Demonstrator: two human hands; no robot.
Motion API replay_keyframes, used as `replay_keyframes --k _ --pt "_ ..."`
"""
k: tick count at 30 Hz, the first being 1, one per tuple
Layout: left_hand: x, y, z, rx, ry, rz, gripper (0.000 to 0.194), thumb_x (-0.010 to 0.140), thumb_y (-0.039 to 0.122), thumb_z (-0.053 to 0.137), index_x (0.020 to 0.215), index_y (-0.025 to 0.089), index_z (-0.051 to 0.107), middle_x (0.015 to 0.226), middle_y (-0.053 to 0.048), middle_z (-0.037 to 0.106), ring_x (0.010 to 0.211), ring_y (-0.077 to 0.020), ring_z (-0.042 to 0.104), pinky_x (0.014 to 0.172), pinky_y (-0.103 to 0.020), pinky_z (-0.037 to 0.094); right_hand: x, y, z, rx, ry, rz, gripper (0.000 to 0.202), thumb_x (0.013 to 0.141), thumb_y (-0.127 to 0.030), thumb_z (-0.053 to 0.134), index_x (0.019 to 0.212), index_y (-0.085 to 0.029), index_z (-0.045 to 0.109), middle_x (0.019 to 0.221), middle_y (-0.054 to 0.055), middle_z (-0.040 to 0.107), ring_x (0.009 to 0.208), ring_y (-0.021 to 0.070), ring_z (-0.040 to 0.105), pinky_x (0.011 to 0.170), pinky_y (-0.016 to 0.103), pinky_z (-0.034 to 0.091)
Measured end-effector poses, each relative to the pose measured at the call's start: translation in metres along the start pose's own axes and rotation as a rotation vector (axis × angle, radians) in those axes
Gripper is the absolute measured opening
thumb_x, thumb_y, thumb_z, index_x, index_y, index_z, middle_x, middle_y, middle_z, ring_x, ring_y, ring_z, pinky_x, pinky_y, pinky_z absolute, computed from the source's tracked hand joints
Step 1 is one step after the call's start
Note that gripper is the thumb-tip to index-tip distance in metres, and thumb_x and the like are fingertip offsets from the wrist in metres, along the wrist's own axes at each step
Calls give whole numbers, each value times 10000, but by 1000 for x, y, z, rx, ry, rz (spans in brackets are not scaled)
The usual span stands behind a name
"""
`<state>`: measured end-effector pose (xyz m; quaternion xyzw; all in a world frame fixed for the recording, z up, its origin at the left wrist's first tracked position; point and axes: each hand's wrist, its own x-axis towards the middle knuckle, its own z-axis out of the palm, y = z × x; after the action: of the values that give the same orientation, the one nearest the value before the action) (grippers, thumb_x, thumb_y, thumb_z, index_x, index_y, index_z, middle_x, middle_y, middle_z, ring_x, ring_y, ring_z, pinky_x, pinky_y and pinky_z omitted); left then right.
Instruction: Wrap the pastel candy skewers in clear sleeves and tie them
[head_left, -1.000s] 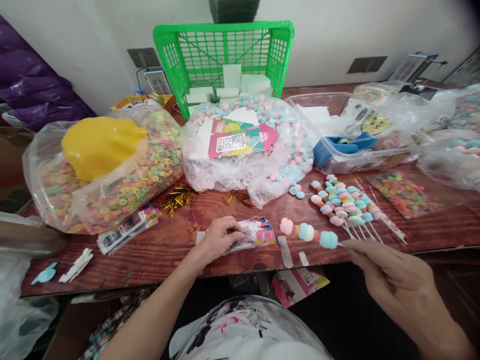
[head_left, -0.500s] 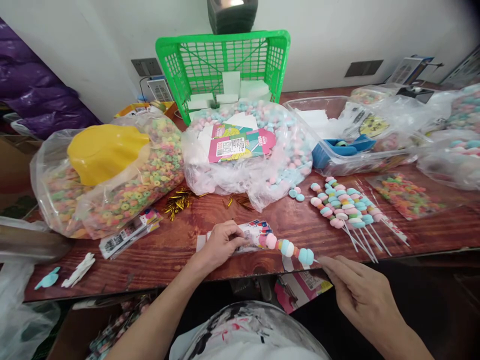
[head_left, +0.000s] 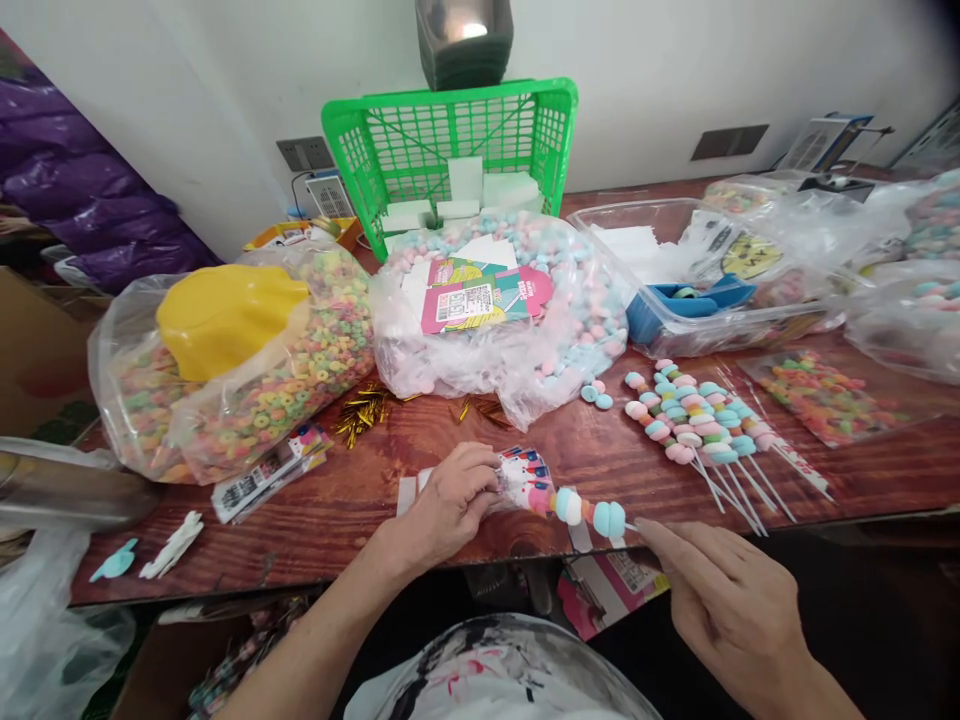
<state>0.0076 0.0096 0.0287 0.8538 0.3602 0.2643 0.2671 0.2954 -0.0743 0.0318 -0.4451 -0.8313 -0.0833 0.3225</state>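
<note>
- Left hand (head_left: 457, 505) pinches printed bags (head_left: 523, 472) near the table's (head_left: 360, 545) front edge.
- Skewer (head_left: 570, 507): pink tip seems inside 1 bag; blue end remains outside.
- Other skewers (head_left: 694, 410) lie unbagged, behind the front edge.
- Right hand (head_left: 727, 590) narrowly pinches the skewer's stick.

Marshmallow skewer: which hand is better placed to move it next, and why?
Probably the right hand: it holds the marshmallow skewer by its stick, while the left hand holds the printed packets.

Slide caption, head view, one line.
Right hand holds a marshmallow skewer by its stick; left hand rests on printed packets at the skewer's far end.
</note>
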Motion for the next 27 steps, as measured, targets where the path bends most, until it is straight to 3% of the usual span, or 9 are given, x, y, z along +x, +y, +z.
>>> replay_keyframes --k 5,8,10,13,15,18,20,27 --pt "3 9 -5 -68 -184 -112 141 880 117 468 869 157 603 818 -29 622 749 -138 540 710 -260 414 4 -1 -1 69 -41 -38 385 810 40 431 1127 -113 586 856 69 674 758 154 591 692 298 418" --pt "4 14 -5 -122 -192 -145 135 887 141 456 876 150 590 840 -35 625 769 -143 548 726 -262 421 10 1 -4 60 -75 -39 377 818 27 424 1101 -147 601 855 42 693 716 146 582 663 306 385" --pt "3 19 -7 -161 -188 -174 181 908 188 448 1026 149 580 972 -67 643 874 -165 573 796 -283 436 11 4 -5 64 -69 -38 371 821 27 436 1102 -149 603 855 38 700 708 143 578 658 308 374" --pt "1 26 -9 -167 -250 -158 537 870 333 572 1351 168 399 1307 -134 536 1159 -231 512 973 -346 387 12 5 -5 71 -57 -52 365 820 27 455 1111 -135 603 884 53 706 742 152 586 674 313 377" --pt "2 28 -7 -141 -308 -149 707 794 400 671 1389 179 358 1360 -142 494 1211 -260 480 1006 -363 361 13 5 -5 75 -56 -77 372 820 24 450 1118 -135 605 902 59 708 750 157 587 677 319 379" --pt "6 29 0 -79 -372 -178 433 806 420 659 1153 183 554 1081 -77 629 975 -222 575 855 -318 418 21 3 -7 77 -43 -137 372 831 4 445 1141 -131 599 911 67 712 752 167 588 678 328 386" --pt "9 31 4 -69 -396 -176 298 823 419 644 1003 186 600 906 -28 635 827 -183 568 758 -278 406 28 3 -9 66 -24 -189 351 834 -5 455 1129 -125 602 899 70 716 754 170 594 678 331 390" --pt "15 36 9 -298 -451 -150 351 786 439 687 1014 181 618 820 25 612 748 -130 519 690 -220 361 44 7 -15 51 -97 -330 321 820 -13 426 1059 -137 602 838 49 708 686 140 601 631 306 411"
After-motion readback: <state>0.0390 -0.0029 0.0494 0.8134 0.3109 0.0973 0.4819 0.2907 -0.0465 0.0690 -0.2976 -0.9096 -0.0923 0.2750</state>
